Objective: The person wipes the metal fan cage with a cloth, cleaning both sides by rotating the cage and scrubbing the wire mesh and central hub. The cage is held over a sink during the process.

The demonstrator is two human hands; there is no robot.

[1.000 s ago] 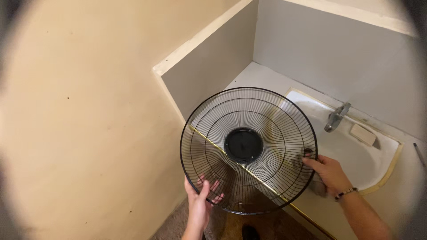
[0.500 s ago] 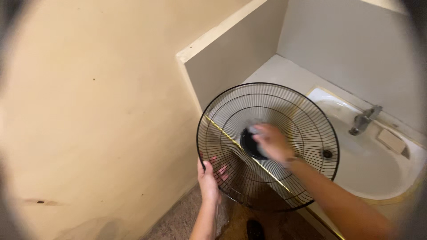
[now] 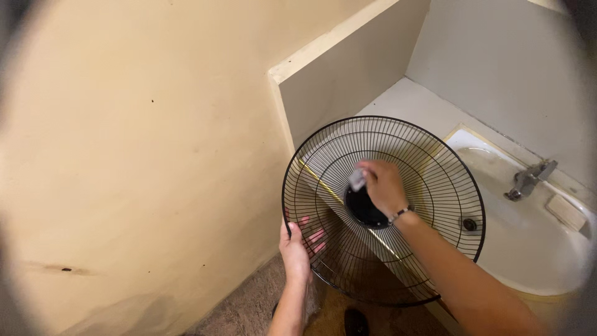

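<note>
So my left hand point(image 3: 297, 252) grips the lower rim of the fan guard point(image 3: 384, 210), fingers curled through the wires to steady it over the sink point(image 3: 535, 249), while my right hand point(image 3: 382, 185) pinches a small cloth point(image 3: 357, 179) against its hub

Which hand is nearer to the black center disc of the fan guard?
The right hand: it is directly over the black center disc, with a small cloth. The left hand holds the fan guard at its lower-left rim.

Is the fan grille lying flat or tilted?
Tilted. The grille is held off the counter, left hand gripping its lower rim, right hand at the hub.
</note>
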